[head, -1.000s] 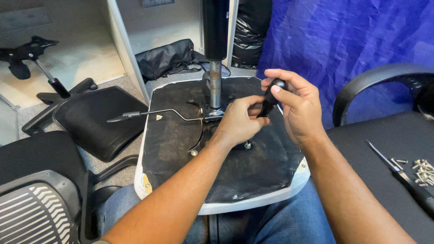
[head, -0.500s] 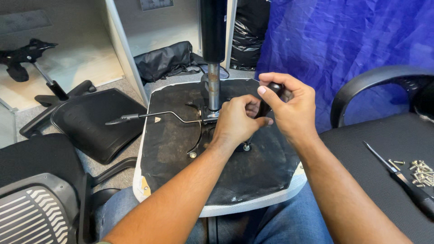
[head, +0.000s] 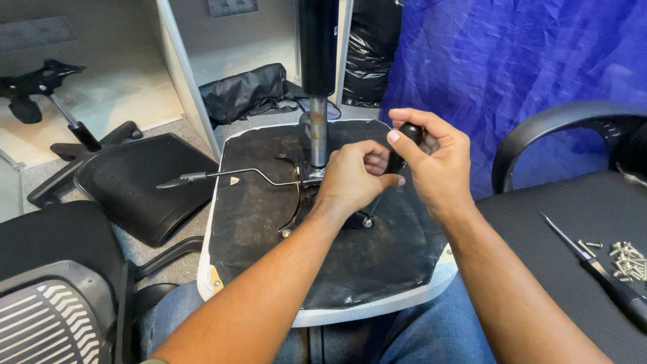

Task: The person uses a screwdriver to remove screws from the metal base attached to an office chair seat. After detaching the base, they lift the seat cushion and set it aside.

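An upturned office-chair seat (head: pixel 256 229) rests on my lap, its black underside up, with a gas cylinder (head: pixel 318 81) standing from the metal mechanism at its centre. My right hand (head: pixel 431 158) grips the black handle of a screwdriver (head: pixel 399 152), whose shaft slants down to a bolt (head: pixel 367 221) in the seat. My left hand (head: pixel 354 178) is curled around the lower part of the screwdriver, steadying it. A thin metal lever (head: pixel 216 175) sticks out to the left of the mechanism.
To the right stands another chair seat (head: pixel 559 229) with an armrest (head: pixel 559 125), carrying a second screwdriver (head: pixel 600 273) and several loose screws (head: pixel 627 259). A black backrest (head: pixel 141 182), a chair base (head: pixel 40 84) and a mesh chair back (head: pixel 54 310) lie left. Blue tarp (head: pixel 519 61) hangs behind.
Both hands shifted slightly up and left with the screwdriver, and my right hand re-gripped the handle top. The view drifted a little.
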